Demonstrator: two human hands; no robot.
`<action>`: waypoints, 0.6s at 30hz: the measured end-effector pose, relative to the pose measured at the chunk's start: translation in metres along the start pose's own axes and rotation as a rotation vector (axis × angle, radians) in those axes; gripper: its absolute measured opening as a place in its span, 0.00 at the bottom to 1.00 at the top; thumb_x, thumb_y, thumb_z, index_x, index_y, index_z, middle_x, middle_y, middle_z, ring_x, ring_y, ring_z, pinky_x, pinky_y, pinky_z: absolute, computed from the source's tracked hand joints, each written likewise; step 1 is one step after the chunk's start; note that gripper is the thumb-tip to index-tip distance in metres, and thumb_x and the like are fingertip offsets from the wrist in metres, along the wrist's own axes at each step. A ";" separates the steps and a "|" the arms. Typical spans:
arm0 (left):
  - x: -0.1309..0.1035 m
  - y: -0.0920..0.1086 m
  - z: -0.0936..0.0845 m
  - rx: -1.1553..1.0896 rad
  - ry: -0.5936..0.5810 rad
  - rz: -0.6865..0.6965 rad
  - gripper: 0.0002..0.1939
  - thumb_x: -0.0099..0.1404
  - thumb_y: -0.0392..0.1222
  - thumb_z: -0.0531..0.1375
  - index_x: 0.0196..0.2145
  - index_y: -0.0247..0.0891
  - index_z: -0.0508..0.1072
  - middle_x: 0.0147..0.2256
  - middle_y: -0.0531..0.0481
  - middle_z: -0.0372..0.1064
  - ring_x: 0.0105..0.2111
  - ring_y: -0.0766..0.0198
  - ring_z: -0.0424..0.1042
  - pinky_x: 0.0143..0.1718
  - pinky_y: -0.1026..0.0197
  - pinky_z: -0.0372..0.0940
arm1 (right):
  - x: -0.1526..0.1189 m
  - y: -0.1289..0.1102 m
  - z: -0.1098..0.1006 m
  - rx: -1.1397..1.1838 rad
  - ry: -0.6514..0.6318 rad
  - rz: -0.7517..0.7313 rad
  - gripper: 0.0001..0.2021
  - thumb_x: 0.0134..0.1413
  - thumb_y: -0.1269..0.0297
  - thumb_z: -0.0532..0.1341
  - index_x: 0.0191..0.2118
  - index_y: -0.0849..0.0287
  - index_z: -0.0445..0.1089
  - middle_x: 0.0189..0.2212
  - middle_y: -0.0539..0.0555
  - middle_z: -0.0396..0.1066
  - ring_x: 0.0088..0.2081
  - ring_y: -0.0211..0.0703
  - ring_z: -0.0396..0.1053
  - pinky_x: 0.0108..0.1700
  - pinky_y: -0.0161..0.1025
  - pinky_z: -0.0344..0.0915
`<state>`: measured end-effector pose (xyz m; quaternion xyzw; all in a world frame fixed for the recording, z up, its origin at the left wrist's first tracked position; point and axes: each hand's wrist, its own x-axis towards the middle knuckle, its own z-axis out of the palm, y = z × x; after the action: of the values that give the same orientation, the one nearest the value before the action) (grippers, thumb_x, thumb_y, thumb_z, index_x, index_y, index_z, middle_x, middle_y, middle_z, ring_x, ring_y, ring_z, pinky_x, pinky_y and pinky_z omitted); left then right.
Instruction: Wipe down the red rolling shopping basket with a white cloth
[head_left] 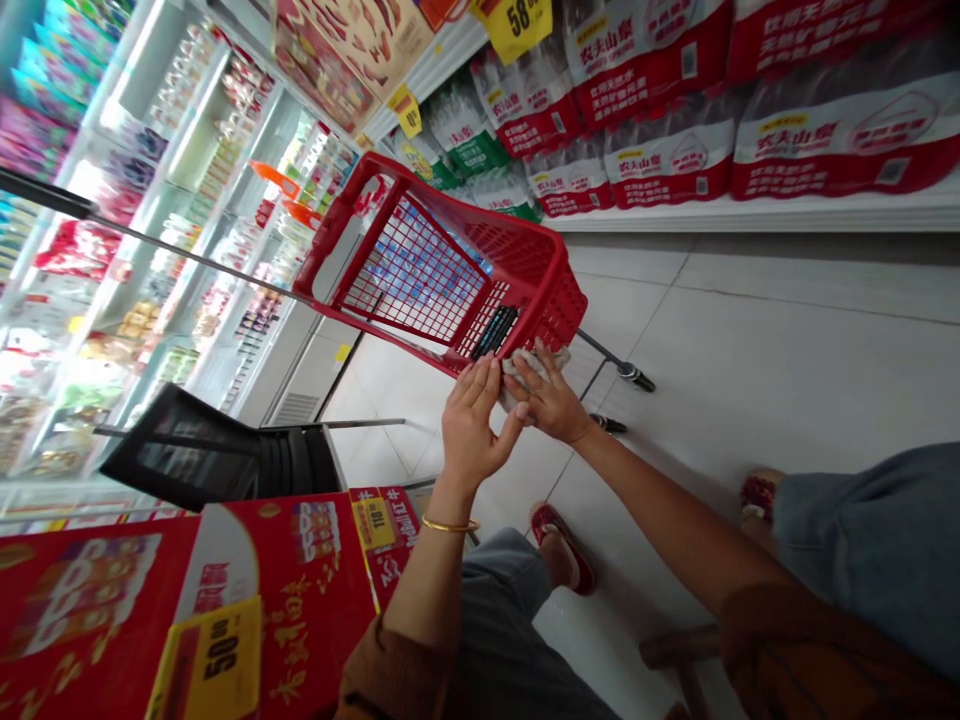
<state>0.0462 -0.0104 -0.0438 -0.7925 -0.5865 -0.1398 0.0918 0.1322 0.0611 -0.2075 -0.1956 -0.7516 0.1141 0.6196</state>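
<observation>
Basket [553, 270] seemingly being wiped: right hand [553, 402] grips cloth [562, 357] against its near edge, left hand [469, 425] unclenched alongside. Next stroke wants steady pressure.

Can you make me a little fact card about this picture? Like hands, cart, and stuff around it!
Left hand: fingers outstretched, next to the right hand
Left wrist: gold bracelet
Right hand: over a pale cloth, at the cart's edge; grip unclear
Cart: red, mesh sides
Shelf goods: bottle packs
Nearby: black chair, red boxes
Floor: pale tiles
</observation>
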 end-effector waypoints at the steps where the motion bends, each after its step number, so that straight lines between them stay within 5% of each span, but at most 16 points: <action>1: 0.000 -0.001 0.000 0.004 0.002 0.001 0.28 0.71 0.49 0.54 0.64 0.33 0.59 0.61 0.35 0.63 0.63 0.51 0.61 0.63 0.43 0.57 | -0.004 0.001 0.000 -0.003 -0.024 0.010 0.24 0.65 0.64 0.55 0.66 0.54 0.56 0.66 0.59 0.56 0.70 0.60 0.37 0.65 0.73 0.49; 9: -0.001 -0.004 -0.002 0.034 -0.014 0.034 0.30 0.71 0.48 0.55 0.66 0.35 0.56 0.62 0.35 0.61 0.64 0.51 0.59 0.63 0.43 0.57 | -0.027 0.009 -0.003 -0.043 -0.122 0.057 0.24 0.65 0.69 0.54 0.65 0.55 0.57 0.63 0.59 0.61 0.69 0.58 0.45 0.64 0.73 0.51; 18: -0.008 -0.008 -0.003 0.093 -0.006 0.057 0.32 0.70 0.46 0.57 0.67 0.35 0.54 0.62 0.34 0.60 0.63 0.51 0.60 0.61 0.44 0.59 | -0.011 -0.002 -0.021 -0.022 0.026 -0.011 0.28 0.63 0.75 0.55 0.67 0.60 0.52 0.62 0.63 0.62 0.69 0.58 0.41 0.62 0.69 0.58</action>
<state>0.0360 -0.0162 -0.0442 -0.8043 -0.5697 -0.1073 0.1308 0.1542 0.0526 -0.2124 -0.1998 -0.7458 0.0997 0.6277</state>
